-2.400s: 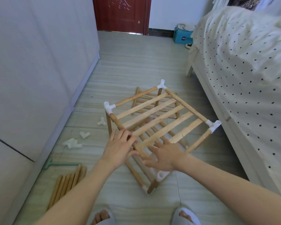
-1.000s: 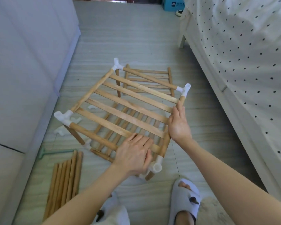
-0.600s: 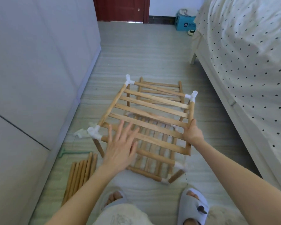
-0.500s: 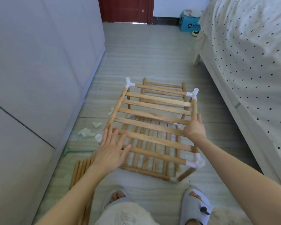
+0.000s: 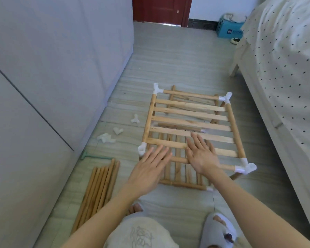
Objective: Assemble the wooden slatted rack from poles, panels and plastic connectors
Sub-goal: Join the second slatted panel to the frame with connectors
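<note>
The rack stands on the floor between wardrobe and bed. Both hands, left hand and right hand, lie flat with straight fingers on its near slats. Spare poles and loose connectors lie at the left.

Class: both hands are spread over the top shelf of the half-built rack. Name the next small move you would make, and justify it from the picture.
Probably reach the left hand to the spare poles and stand one in the near-left connector, whose socket is open upward. The right hand could steady the rack.
</note>
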A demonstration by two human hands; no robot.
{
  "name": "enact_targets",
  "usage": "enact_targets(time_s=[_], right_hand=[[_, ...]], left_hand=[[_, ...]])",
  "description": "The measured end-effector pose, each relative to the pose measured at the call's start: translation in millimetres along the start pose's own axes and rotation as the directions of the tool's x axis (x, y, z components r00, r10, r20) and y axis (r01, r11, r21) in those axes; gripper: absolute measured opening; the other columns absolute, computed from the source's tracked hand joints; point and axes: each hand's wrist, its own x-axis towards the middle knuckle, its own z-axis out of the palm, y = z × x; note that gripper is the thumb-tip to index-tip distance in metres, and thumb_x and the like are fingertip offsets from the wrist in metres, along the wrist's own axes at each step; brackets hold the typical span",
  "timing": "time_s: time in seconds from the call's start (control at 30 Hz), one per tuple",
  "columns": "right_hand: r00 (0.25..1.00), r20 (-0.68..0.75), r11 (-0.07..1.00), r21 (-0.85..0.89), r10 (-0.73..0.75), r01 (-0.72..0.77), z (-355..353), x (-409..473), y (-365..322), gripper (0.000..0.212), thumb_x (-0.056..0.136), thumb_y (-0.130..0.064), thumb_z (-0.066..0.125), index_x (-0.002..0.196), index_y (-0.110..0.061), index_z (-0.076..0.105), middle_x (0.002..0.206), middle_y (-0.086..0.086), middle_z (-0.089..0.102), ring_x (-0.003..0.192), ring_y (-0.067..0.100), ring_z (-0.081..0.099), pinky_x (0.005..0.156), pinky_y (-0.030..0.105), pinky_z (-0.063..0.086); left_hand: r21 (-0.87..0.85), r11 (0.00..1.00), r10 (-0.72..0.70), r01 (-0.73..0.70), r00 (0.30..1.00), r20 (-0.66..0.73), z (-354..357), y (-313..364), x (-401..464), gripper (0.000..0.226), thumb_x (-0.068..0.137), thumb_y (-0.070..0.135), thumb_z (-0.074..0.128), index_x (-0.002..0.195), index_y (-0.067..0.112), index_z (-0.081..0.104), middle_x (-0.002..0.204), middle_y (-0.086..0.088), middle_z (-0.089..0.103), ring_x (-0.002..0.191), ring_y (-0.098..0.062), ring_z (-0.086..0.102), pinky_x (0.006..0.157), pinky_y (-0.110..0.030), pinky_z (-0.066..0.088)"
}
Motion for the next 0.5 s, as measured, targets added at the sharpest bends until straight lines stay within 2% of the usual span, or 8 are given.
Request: enact_targets(time_s=[0.1, 0.2, 0.3, 0.37, 0.43, 0.5], right_hand=[[0.997, 0.057, 0.999, -0.024, 0.048, -0.047, -7.4, 0.4, 2.7, 0.053, 0.1, -0.04, 0.009, 0.151, -0.029, 0.002, 0.156, -0.008, -0.017, 0.144, 0.011, -0.015, 0.116, 0.048, -0.007], [0.996, -0.028, 0.995, 0.042, 0.087, -0.086, -4.6, -2.4, -26.9, 0.055, 0.099, -0.043, 0.009, 0.15, -0.026, 0.0, 0.158, -0.003, -0.01, 0.145, 0.016, -0.012, 0.114, 0.052, -0.01], [0.995, -0.074, 0.995, 0.066, -0.065, 0.07, 1.5, -0.6, -72.4, 0.055, 0.099, -0.045, 0.007, 0.15, -0.027, -0.003, 0.158, -0.003, -0.008, 0.145, 0.016, -0.012, 0.112, 0.051, -0.015], [0.987, -0.049, 0.987, 0.043, -0.152, 0.154, 3.5, 8.1, -96.2, 0.053, 0.099, -0.044, 0.007, 0.15, -0.03, 0.001, 0.158, -0.003, -0.009, 0.144, 0.016, -0.015, 0.111, 0.051, -0.016], [0.986, -0.015, 0.986, 0.028, -0.164, 0.165, 5.6, 18.6, -108.1, 0.053, 0.099, -0.044, 0.007, 0.15, -0.03, 0.003, 0.158, -0.004, -0.012, 0.144, 0.015, -0.017, 0.113, 0.052, -0.015], [0.992, 0.011, 0.991, 0.032, -0.128, 0.127, 8.6, 26.3, -110.4, 0.054, 0.099, -0.045, 0.008, 0.15, -0.03, 0.003, 0.157, -0.005, -0.014, 0.143, 0.012, -0.019, 0.112, 0.052, -0.016]], left_hand=[[-0.015, 0.998, 0.062, -0.062, 0.998, 0.001, -4.1, 1.7, -14.3, 0.068, 0.075, 0.016, 0.069, 0.139, 0.01, 0.045, 0.146, -0.008, 0.041, 0.136, -0.026, 0.036, 0.108, -0.048, 0.031], [-0.077, 0.997, 0.02, -0.029, 0.993, -0.119, -5.0, -12.4, -36.5, 0.051, 0.08, 0.007, 0.05, 0.131, 0.007, 0.053, 0.141, -0.01, 0.048, 0.133, -0.026, 0.041, 0.108, -0.046, 0.031], [-0.039, 0.995, -0.097, 0.093, 0.987, -0.126, 4.1, -30.5, -68.7, 0.051, 0.076, 0.006, 0.037, 0.123, 0.005, 0.059, 0.135, -0.013, 0.053, 0.128, -0.027, 0.047, 0.107, -0.044, 0.032], [-0.086, 0.967, -0.245, 0.241, 0.968, -0.049, 17.8, -44.1, -91.3, 0.056, 0.073, 0.002, 0.042, 0.128, 0.005, 0.054, 0.139, -0.014, 0.049, 0.13, -0.029, 0.044, 0.114, -0.038, 0.021], [-0.168, 0.873, -0.453, 0.459, 0.889, 0.072, 40.0, -59.6, -113.8, 0.069, 0.08, -0.003, 0.045, 0.146, 0.011, 0.031, 0.153, -0.005, 0.027, 0.141, -0.022, 0.026, 0.118, -0.036, 0.011], [-0.242, 0.696, -0.65, 0.677, 0.736, 0.189, 66.9, -76.4, -137.6, 0.072, 0.087, 0.0, 0.041, 0.15, 0.017, 0.013, 0.156, 0.001, 0.014, 0.143, -0.017, 0.016, 0.118, -0.039, 0.014]])
